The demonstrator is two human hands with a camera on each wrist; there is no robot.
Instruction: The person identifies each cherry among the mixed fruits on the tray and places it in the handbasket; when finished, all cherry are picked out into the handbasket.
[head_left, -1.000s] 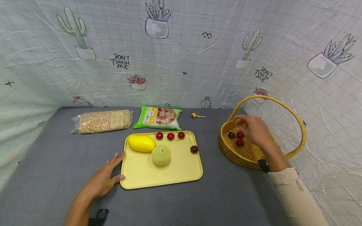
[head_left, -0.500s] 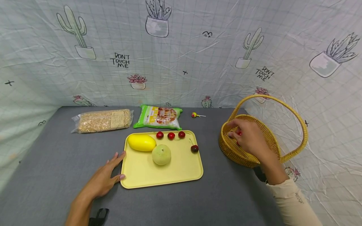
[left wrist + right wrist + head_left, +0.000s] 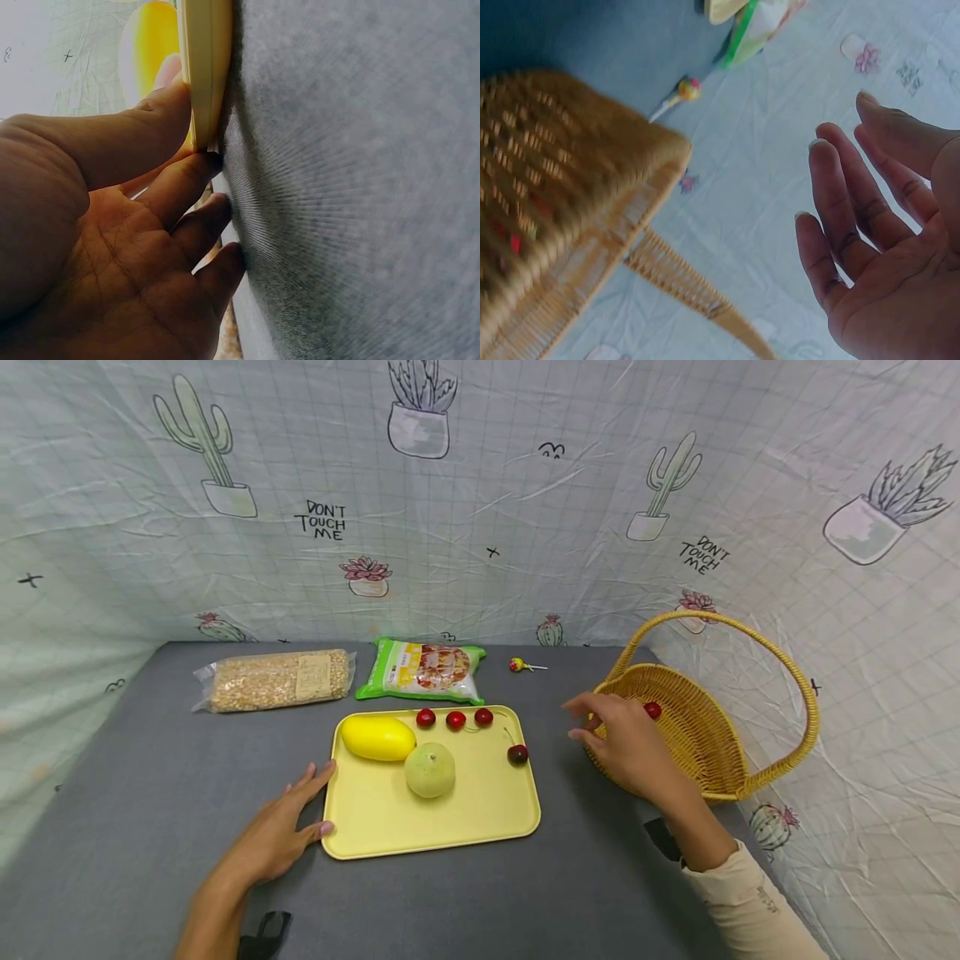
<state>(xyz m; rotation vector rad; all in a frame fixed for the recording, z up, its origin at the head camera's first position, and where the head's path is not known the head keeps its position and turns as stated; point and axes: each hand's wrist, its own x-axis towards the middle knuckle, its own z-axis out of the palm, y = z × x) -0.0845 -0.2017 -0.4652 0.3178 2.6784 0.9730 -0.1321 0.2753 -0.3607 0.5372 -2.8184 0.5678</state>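
Right grip just cleared the basket interior, now by its left rim. Fingers loose, nothing held, so no fruit in transit. One cherry visible inside; four cherries on tray. Left grip relaxed, touching tray edge.

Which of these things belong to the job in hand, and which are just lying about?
Probably in the job:
Yellow tray, touched by the left hand
Wicker basket, nearest the right hand
Cherries on tray and in basket
Yellow fruit, green fruit on tray

Probably just lying about:
Clear bag of grains
Green-edged packet
Lollipop
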